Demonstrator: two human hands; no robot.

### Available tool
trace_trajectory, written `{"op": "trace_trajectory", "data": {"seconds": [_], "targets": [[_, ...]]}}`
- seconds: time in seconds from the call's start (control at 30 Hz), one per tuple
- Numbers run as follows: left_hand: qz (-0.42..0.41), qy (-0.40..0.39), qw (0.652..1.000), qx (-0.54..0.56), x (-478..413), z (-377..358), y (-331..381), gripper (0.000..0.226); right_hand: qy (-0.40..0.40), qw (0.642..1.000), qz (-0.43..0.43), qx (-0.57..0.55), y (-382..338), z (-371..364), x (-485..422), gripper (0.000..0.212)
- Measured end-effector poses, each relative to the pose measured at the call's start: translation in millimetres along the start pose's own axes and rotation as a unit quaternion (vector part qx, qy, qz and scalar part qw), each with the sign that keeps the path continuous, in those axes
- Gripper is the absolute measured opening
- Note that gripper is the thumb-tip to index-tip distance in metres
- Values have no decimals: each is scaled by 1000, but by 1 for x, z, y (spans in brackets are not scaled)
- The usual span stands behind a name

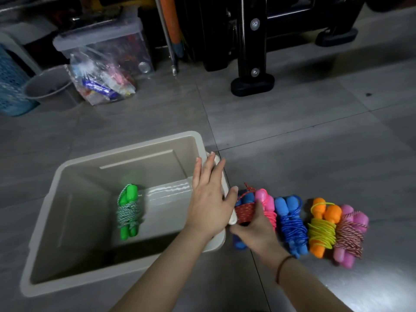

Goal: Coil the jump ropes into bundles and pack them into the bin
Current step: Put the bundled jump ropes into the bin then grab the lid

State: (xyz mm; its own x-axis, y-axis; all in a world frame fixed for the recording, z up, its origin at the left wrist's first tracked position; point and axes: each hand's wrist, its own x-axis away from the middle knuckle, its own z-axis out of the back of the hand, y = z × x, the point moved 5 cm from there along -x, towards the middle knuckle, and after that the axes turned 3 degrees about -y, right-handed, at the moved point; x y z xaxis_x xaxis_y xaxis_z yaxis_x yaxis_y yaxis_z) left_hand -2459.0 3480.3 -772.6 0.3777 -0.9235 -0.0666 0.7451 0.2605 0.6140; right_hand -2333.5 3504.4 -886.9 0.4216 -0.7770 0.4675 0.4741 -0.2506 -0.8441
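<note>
1. Right hand is down on the red-corded bundle, grip clamped around its wrapped middle, blue handle ends poking out above and below the fingers.
2. Left hand lies flat on the near rim of the beige bin, fingers spread and holding nothing, steadying the bin just left of that grip.
3. Inside the bin, well left of the grip, one green bundle already lies on the bottom.
4. To the right of the grip, in a row on the floor: pink bundle touching the held one, then blue bundle, orange-handled bundle, and a second pink bundle at the far end.
5. Handling call: these look light, with hard plastic handles and soft cord. The wrapped waist is the place to take hold, since squeezing there keeps the coils from slipping loose.
6. The view is smeared here, so whether the bundle has left the floor, I can't say.
7. Judging by the count, one is packed and five are left; the next lift is short, over the rim right beside the grip.
</note>
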Motion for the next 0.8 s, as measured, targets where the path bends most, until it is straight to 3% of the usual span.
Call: {"op": "trace_trajectory", "data": {"seconds": [0.1,0.23,0.33,0.37,0.4,0.47,0.5,0.57,0.67,0.73,0.8], "targets": [[7,-10,1000,-6,0,-2,-3,65,36,991,14,-129,-27,36,17,66],[21,-28,999,37,-1,-1,-5,78,85,956,111,-259,-72,64,37,85],[32,-33,977,206,1,2,-2,62,13,958,190,-215,-105,46,47,98],[35,-29,952,304,2,6,2,48,-21,963,212,-166,-114,34,49,102],[51,-22,903,426,2,9,3,43,-51,966,224,-120,-118,22,48,106],[126,-20,775,618,2,7,-11,53,-78,970,220,-73,-120,1,47,109],[162,-22,737,656,3,7,-18,57,-75,971,221,-51,-122,-5,47,111],[194,-39,707,679,6,9,-27,51,-43,972,232,21,-126,-14,48,110],[195,-21,704,682,3,26,-39,24,-1,963,255,85,-123,-22,49,105],[175,8,743,646,-5,55,-51,20,0,967,236,99,-111,-27,43,92],[153,4,786,598,-13,91,-63,27,-44,980,193,3,-100,-33,38,78]]}}
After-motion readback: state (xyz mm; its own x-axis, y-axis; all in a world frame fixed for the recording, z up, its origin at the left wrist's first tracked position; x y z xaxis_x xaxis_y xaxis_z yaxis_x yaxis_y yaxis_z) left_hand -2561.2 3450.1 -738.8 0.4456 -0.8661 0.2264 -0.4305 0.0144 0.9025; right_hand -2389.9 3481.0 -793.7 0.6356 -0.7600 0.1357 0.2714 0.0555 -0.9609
